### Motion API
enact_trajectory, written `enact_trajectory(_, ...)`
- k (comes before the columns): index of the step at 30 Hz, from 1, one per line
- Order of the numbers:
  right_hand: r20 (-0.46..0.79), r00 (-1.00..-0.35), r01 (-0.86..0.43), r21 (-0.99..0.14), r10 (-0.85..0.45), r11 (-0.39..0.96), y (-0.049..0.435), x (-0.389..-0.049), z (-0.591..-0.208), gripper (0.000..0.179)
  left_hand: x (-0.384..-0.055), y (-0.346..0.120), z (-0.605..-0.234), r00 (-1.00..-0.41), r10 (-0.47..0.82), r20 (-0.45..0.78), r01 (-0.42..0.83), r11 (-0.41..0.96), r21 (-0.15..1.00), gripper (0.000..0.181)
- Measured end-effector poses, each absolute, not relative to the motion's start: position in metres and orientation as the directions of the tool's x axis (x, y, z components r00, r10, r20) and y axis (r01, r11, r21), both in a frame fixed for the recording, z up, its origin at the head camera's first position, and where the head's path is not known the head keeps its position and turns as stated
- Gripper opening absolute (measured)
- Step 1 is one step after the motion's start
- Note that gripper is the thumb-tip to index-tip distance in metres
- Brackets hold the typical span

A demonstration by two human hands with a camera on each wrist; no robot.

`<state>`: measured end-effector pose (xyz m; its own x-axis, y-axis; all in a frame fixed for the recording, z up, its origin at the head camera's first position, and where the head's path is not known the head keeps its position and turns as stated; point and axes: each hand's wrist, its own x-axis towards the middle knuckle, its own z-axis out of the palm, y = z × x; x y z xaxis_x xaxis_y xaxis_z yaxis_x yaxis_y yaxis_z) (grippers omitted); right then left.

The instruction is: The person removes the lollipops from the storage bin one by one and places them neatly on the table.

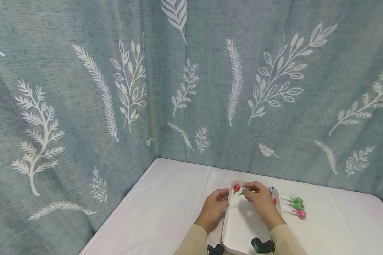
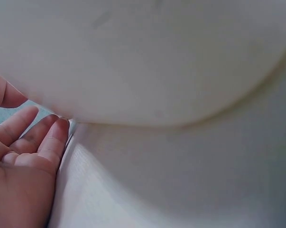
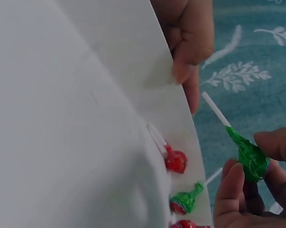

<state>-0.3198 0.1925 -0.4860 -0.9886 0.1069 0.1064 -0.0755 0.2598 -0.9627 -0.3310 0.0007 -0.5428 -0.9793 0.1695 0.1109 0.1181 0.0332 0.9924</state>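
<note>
At the far end of the white tray, pinching a green lollipop by its wrapped head with right fingers, gripping the rim with left fingers. Seemingly working partway along: counting as done red lollipops and another green one lying inside near the right fingers, leaving two green lollipops and a pink one right of them on the surface. Showing crinkled glossy wrapping, twisting onto a white stick pointing toward the left fingers.

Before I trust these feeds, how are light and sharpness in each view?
Head: bright and fairly even, a faint shadow on the tray near the right hand; left wrist: dimmer, soft detail, a broad shadow across the tablecloth; right wrist: dim, grey shading inside the tray, but the held green lollipop reads clearly.
</note>
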Motion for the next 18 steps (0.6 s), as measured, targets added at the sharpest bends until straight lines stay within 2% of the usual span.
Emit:
enact_trajectory(11,0.057,-0.994,-0.032,-0.97,0.099,0.242,0.226,-0.309,-0.486,0.035,-0.333,0.004,-0.544,-0.98,0.154,0.126,0.135,0.05,0.99,0.054)
enact_trajectory(18,0.043,-0.988,-0.01,-0.976,0.148,0.218,0.242,-0.303,-0.486,0.036,-0.334,0.006,-0.544,-0.982,0.146,0.121,0.13,0.05,0.99,0.053)
